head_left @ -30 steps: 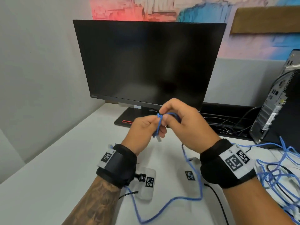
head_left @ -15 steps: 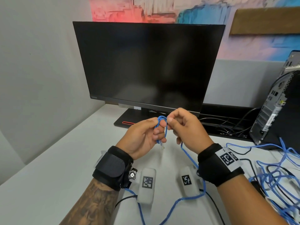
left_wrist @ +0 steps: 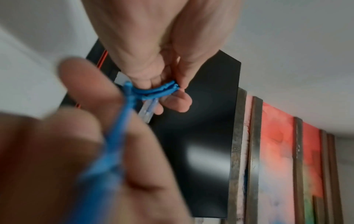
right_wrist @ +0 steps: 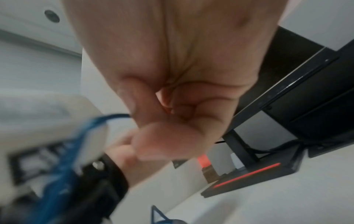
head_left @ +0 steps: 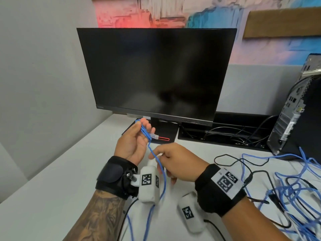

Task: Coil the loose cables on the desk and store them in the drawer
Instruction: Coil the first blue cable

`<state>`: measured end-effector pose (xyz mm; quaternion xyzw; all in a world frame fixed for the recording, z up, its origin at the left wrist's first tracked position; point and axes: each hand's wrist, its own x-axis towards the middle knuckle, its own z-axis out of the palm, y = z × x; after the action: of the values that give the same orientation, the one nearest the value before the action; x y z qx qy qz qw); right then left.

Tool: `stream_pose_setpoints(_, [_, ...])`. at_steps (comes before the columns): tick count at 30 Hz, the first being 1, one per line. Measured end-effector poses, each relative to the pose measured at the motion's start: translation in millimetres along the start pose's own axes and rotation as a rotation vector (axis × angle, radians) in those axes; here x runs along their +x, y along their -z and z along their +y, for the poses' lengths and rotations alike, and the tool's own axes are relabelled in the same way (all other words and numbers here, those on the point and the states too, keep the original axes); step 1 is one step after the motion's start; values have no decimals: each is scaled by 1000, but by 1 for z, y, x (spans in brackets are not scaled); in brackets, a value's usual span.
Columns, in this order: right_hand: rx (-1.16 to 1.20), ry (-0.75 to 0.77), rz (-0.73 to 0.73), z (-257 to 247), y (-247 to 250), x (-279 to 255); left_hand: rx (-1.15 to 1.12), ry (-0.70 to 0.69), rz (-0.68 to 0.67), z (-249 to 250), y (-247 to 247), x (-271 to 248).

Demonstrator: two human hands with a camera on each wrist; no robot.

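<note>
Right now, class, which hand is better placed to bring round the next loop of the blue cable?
The right hand: it grips the free run of the blue cable just below, while the left hand is busy holding the loops.

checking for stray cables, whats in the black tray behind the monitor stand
Several black cables lie tangled inside the tray. Its left end is hidden behind the monitor, so anything there cannot be seen.

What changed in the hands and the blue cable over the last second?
The right hand dropped from beside the left hand toward the desk, sliding down the blue cable, which it still pinches. The left hand keeps holding the small loops with the clear plug. Monitor unchanged.
</note>
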<state>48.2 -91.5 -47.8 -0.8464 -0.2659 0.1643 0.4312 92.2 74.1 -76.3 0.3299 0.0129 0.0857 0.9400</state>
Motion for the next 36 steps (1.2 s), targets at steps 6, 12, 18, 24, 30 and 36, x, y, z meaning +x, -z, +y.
stream_pose_setpoints(6, [431, 68, 41, -16, 10, -6, 155, -40, 48, -1, 4, 0])
stream_pose_setpoints(12, [245, 169, 168, -20, 30, -17, 871, -230, -70, -7, -6, -10])
stream_pose_setpoints(18, [-167, 358, 488, -8, 63, -22, 1007, 45, -483, -12, -20, -30])
stream_pose_setpoints(24, [-169, 304, 636, 24, 71, -8, 660, 221, -664, -13, -27, -38])
stream_pose_setpoints(30, [175, 145, 609, 40, 44, 9, 363, 208, -498, -17, -31, -36])
stream_pose_setpoints(36, [238, 17, 228, 29, 9, 17, -50, 154, -237, -7, -17, -16])
